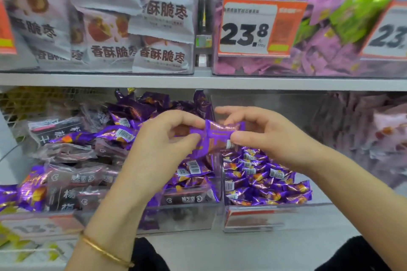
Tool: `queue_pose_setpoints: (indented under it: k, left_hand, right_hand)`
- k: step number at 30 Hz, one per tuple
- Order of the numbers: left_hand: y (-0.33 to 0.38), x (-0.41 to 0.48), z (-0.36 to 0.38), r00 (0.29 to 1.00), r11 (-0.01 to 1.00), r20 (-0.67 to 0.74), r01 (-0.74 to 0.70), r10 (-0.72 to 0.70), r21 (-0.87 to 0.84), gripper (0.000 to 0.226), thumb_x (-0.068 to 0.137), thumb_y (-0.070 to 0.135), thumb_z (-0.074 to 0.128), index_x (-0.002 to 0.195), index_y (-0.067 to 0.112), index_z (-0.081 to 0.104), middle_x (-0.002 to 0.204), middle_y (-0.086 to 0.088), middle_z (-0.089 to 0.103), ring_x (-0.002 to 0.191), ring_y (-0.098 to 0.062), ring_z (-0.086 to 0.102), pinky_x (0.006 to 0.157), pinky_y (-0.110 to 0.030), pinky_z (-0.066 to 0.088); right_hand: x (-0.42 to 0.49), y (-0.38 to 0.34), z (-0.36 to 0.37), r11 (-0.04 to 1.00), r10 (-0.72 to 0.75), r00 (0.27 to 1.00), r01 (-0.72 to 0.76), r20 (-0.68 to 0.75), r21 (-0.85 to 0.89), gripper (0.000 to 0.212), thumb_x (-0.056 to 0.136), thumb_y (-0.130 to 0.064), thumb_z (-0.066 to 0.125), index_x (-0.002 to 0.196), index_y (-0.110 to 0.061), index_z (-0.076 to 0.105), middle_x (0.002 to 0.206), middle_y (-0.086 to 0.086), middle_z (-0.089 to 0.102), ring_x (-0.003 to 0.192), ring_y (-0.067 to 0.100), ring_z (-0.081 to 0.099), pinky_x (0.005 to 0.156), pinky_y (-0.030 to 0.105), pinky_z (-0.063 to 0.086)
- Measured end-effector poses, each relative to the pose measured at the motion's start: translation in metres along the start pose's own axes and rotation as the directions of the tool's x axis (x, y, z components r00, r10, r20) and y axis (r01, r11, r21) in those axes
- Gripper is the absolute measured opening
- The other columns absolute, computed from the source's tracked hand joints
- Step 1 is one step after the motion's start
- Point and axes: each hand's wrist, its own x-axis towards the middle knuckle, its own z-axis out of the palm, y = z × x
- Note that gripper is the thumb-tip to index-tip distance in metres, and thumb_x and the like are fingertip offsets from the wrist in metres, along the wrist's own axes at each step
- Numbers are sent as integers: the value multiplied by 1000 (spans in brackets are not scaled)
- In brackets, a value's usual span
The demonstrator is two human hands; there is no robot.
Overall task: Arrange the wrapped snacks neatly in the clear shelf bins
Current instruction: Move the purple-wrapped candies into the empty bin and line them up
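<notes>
Right price tag (388, 33): the frame edge is cutting off its digits after 23. Lower bin label (253, 219): print is showing too blurred to read. Left hand (158, 147) is hiding one end of the purple wrapper (217, 133).

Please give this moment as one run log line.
state: snack unplaced | left hand: pinches purple snack | right hand: pinches same snack | position: at lower bins

A wrapped snack (217, 136) is held between left hand (158, 149) and right hand (264, 136), above where left bin (176, 220) and right bin (304, 215) are joined.
</notes>
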Motion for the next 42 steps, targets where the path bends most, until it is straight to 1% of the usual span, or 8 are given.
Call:
queue_pose_setpoints:
  k: [3, 7, 14, 19, 27, 32, 37, 42]
  left_hand:
    - [8, 3, 26, 996, 993, 80, -29, 38, -112, 31, 80, -10, 60, 87, 19, 70, 84, 2, 72, 70, -1, 64, 63, -9, 46]
    - [11, 9, 72, 972, 988, 231, -10, 45, -154, 42, 85, -10, 53, 99, 29, 63, 103, 2, 67, 89, -2, 66, 81, -15, 51]
    - [-17, 30, 143, 854, 916, 516, -152, -67, 370, 25, 87, 10, 58, 107, 24, 66, 104, 10, 57, 89, -6, 55, 78, -16, 43]
    - [-32, 34, 164, 715, 873, 680, -217, -163, 436, 20, 84, 12, 65, 103, 18, 68, 92, 6, 60, 69, 0, 50, 61, -5, 37]
    - [-34, 33, 177, 653, 840, 731, -273, -196, 469, 14, 80, 19, 71, 94, 19, 69, 92, 2, 61, 77, -9, 54, 76, -26, 47]
    - [-33, 32, 188, 611, 753, 782, -456, -122, 474, 22, 79, 30, 71, 96, 18, 68, 81, 10, 41, 83, -9, 39, 68, -23, 32]
    - [-37, 36, 197, 622, 668, 775, -528, -116, 524, 24, 77, 38, 71, 88, 20, 60, 94, 1, 43, 99, -18, 41, 86, -32, 41]
    - [-41, 36, 202, 635, 603, 765, -570, -109, 558, 24, 77, 39, 69, 89, 21, 60, 94, 1, 38, 98, -20, 40, 86, -32, 40]
  right_hand:
    - [-15, 3, -23, 994, 31, 998, -36, 47, 102, 19, 68, -8, 74, 84, -17, 68, 118, 4, 66, 99, 22, 66, 81, 35, 56]
    - [-48, 14, -72, 996, 90, 995, -90, -39, 10, 27, 59, -13, 84, 81, -20, 70, 96, 19, 66, 76, 16, 63, 67, 21, 52]
    - [-93, 58, -129, 838, 391, 919, -374, -41, -398, 23, 68, 1, 78, 80, -17, 70, 99, 12, 69, 81, 19, 64, 67, 15, 47]
    - [-95, 66, -138, 850, 465, 882, -421, 75, -318, 27, 70, 7, 74, 86, -14, 67, 93, 5, 68, 81, 7, 62, 65, 17, 48]
    - [-102, 74, -144, 849, 484, 874, -455, 48, -269, 34, 74, 9, 69, 100, -12, 65, 103, 8, 70, 85, 11, 64, 71, 25, 53]
    - [-107, 76, -149, 873, 436, 899, -430, -27, -228, 32, 73, 13, 68, 96, -9, 63, 96, 14, 70, 75, 12, 62, 65, 20, 52]
    - [-104, 84, -146, 887, 390, 918, -395, -71, -241, 30, 74, 9, 70, 94, -12, 62, 96, 9, 70, 81, 13, 62, 75, 31, 53]
    - [-106, 85, -149, 909, 379, 922, -387, -80, -156, 30, 75, 11, 67, 97, -9, 61, 88, 3, 70, 75, 8, 62, 67, 21, 51]
